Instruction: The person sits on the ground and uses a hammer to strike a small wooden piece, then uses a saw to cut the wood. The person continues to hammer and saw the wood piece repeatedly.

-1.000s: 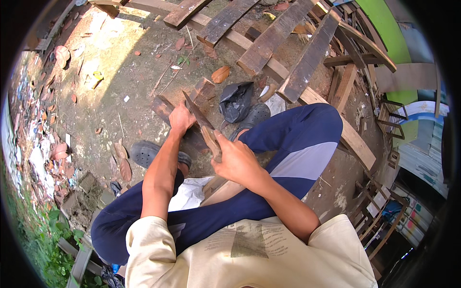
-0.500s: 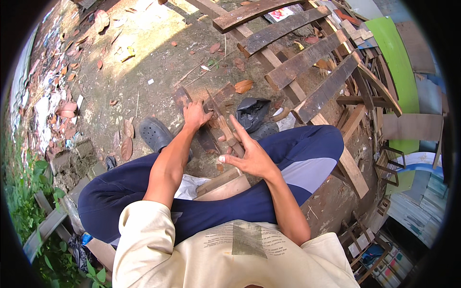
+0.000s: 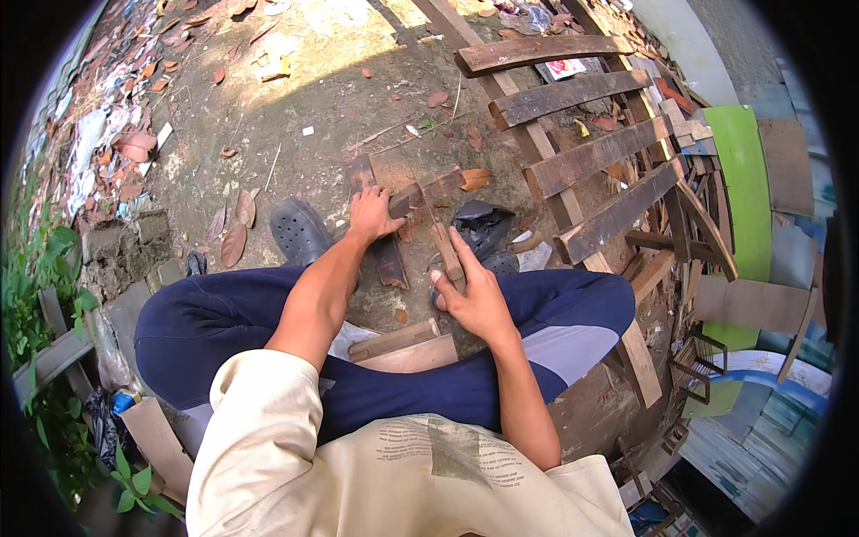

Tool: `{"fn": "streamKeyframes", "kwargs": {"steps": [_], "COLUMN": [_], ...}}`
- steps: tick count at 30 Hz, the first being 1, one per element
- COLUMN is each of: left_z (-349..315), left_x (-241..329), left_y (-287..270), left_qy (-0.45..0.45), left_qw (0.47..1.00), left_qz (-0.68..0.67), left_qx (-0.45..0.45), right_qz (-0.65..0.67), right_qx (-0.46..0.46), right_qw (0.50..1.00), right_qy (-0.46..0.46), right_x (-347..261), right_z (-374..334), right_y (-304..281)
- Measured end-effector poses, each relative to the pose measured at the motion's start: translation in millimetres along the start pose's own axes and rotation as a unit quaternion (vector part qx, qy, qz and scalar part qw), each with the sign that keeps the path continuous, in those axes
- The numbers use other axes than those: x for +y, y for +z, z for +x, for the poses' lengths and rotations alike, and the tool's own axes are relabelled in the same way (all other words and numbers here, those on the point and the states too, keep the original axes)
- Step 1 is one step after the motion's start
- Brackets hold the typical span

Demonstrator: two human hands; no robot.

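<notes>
A bladed tool (image 3: pixel 440 236) was clasped by its wooden handle (image 3: pixel 449 258) in the right hand (image 3: pixel 480 301), just right of the dark board (image 3: pixel 390 263) on the ground (image 3: pixel 309 166), while the left hand (image 3: pixel 370 217) was pressed over that board and the left end of a short wood piece (image 3: pixel 441 185); whether its fingers were closed underneath could not be told. Open room was left beyond the board's upper end, bounded rightward by a slatted frame (image 3: pixel 595 150). Print (image 3: pixel 407 439), too fine to be read, was borne by the cream shirt (image 3: pixel 358 470).
</notes>
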State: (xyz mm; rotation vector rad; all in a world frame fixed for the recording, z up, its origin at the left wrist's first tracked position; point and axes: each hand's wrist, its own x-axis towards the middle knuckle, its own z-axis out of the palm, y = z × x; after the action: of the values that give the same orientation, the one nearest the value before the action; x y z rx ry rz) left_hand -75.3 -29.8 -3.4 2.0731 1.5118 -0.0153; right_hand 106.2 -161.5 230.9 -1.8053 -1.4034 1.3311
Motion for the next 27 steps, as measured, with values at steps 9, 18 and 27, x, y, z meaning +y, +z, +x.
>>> {"fn": "streamKeyframes", "kwargs": {"steps": [9, 18, 27], "left_z": [15.0, 20.4, 31.0], "left_x": [17.0, -5.0, 18.8], "left_y": [15.9, 29.8, 15.3], "left_qy": [0.02, 0.078, 0.033], "left_qw": [0.999, 0.995, 0.998], "left_qz": [-0.025, -0.039, -0.054], "left_qx": [0.026, 0.05, -0.004], "right_qz": [-0.133, -0.085, -0.132], "right_qx": [0.044, 0.023, 0.078], "right_qw": [0.986, 0.993, 0.986], "right_qy": [0.094, 0.083, 0.059], "right_x": [-20.6, -11.9, 37.9], "right_z": [41.6, 0.6, 93.0], "right_y": [23.1, 4.8, 30.3]}}
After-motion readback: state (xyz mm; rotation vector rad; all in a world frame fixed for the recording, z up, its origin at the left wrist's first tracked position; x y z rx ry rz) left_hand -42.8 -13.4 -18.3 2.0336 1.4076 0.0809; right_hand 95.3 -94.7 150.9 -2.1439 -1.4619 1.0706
